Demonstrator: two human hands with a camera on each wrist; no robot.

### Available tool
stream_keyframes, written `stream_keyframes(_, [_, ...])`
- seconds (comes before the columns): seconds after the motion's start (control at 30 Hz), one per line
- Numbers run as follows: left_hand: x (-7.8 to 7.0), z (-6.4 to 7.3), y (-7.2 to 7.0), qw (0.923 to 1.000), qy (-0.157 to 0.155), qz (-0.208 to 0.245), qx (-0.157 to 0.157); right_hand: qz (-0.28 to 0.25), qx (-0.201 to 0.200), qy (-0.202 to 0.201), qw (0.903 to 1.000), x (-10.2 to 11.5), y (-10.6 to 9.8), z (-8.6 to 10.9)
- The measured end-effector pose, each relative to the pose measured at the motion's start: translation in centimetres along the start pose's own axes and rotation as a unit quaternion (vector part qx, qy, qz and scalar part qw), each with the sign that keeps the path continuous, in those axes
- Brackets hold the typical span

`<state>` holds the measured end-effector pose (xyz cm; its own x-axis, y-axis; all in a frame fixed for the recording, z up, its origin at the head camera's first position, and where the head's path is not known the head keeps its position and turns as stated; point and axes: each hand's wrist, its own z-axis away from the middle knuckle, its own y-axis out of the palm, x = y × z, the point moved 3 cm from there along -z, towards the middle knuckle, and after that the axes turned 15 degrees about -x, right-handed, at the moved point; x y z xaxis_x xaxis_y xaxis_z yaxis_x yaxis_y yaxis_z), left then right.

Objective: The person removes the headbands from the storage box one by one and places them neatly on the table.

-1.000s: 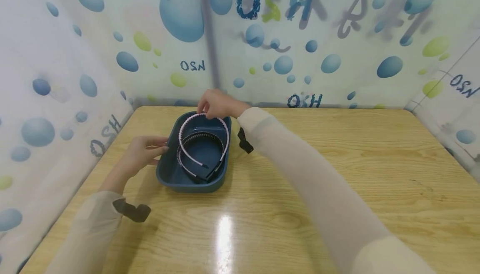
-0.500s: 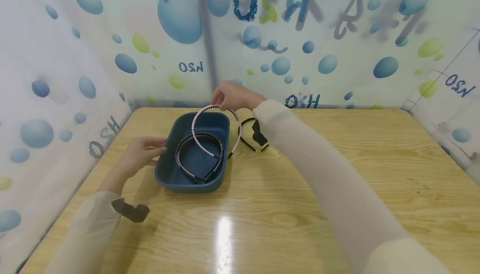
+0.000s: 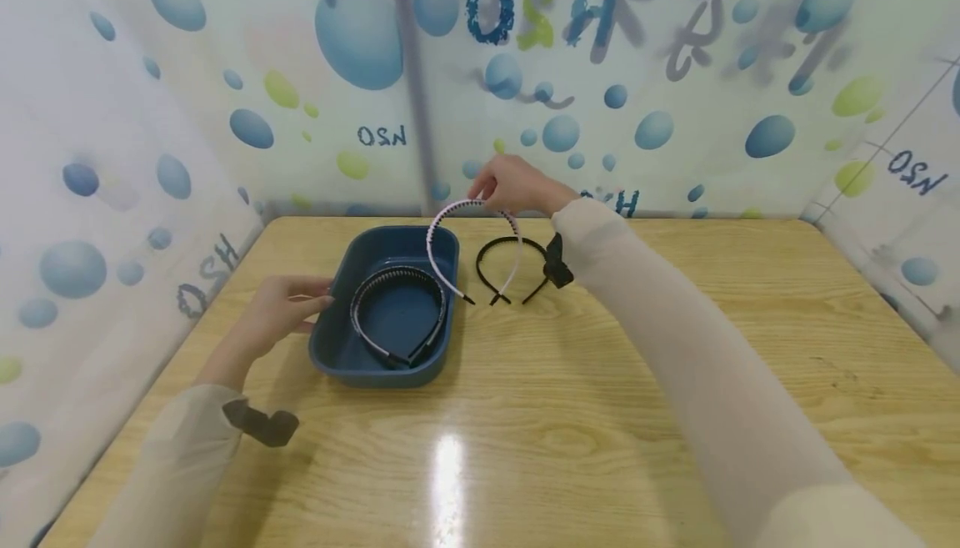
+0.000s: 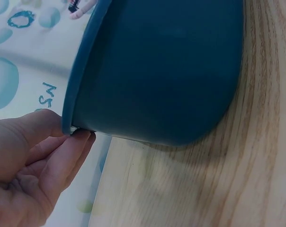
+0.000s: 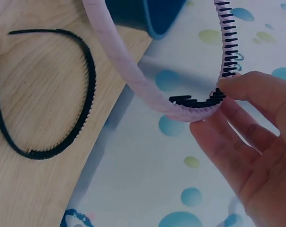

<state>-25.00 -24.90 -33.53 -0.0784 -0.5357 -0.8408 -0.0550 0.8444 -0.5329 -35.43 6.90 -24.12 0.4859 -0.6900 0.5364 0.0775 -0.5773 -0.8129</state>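
Observation:
My right hand holds up a pale pink headband by the top of its arch, pinched between thumb and fingers. Black comb teeth line its inner side, and its dark-tipped ends hang down just right of the blue plastic bin. At the bin's left side, my left hand pinches the rim, thumb above and fingers beneath, as the left wrist view shows. Inside the bin lie dark, toothed headbands, overlapping so that some are partly hidden. A black headband rests on the table, to the bin's right.
The wooden table extends to the right and toward the front. Behind it and at the left stands a white wall covering with blue and green dots. A dark wrist camera overlaps the black headband's right side in the head view.
My right hand has lifted the pink headband out over the bin's right edge and carried it right. The black headband on the table has come into view. My left hand stays at the rim.

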Motion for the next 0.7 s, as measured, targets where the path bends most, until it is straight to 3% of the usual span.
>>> stream_keyframes(0.7, [0.0,0.0,0.0,0.9999,0.005,0.009,0.0,0.006,-0.026,0.048,0.9985,-6.7,-1.7,3.2])
